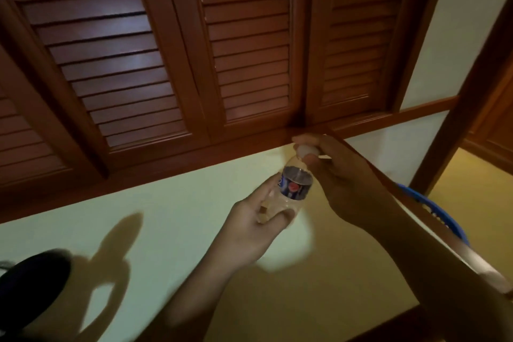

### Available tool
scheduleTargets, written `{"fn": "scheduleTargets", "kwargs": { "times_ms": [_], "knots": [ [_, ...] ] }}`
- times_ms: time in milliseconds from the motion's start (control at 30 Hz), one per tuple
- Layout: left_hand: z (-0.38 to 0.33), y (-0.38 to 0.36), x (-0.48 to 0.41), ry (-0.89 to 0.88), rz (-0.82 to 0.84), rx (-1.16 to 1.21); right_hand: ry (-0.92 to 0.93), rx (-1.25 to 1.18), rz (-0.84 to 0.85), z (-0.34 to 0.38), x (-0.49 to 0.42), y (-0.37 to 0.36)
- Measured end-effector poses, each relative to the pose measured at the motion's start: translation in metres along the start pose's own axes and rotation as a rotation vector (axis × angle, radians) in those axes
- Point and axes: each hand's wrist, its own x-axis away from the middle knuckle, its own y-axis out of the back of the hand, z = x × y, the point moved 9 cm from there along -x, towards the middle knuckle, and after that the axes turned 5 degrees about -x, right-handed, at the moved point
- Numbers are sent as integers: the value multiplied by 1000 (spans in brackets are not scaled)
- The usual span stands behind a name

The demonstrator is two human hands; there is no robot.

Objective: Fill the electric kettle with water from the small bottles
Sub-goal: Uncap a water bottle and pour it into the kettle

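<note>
A small clear plastic water bottle (294, 184) with a dark blue label and a white cap (306, 150) is held up in front of a pale wall. My left hand (256, 226) grips the lower body of the bottle from below. My right hand (344, 175) comes in from the right, and its fingers are closed around the white cap at the top. The bottle tilts slightly to the right. A dark rounded object (30, 283), possibly the kettle, shows blurred at the lower left edge.
Brown louvred wooden shutters (172, 50) fill the upper part of the view above a wooden ledge (194, 158). A blue plastic basket (438, 212) shows behind my right forearm. A wooden door frame (466, 108) and doorway stand at the right.
</note>
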Motion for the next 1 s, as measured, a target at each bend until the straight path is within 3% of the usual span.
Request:
{"fn": "scheduleTargets", "kwargs": {
  "times_ms": [133,333,500,633,700,1000],
  "knots": [
    [2,-20,-46,22,-46,5,-83,-226,6,-47,-19,15],
    [27,-49,-124,114,-186,-30,-215,-223,-76,-114,-24,22],
    [41,-69,-200,111,-286,-132,-339,174,-58,-174,-18,22],
    [50,-90,-251,106,-281,-210,-478,387,131,-241,-20,10],
    [54,-97,-271,97,-293,-239,-454,491,210,-258,-23,4],
    [75,-112,-319,135,-334,-213,-396,576,245,-258,-23,1]
  ]
}}
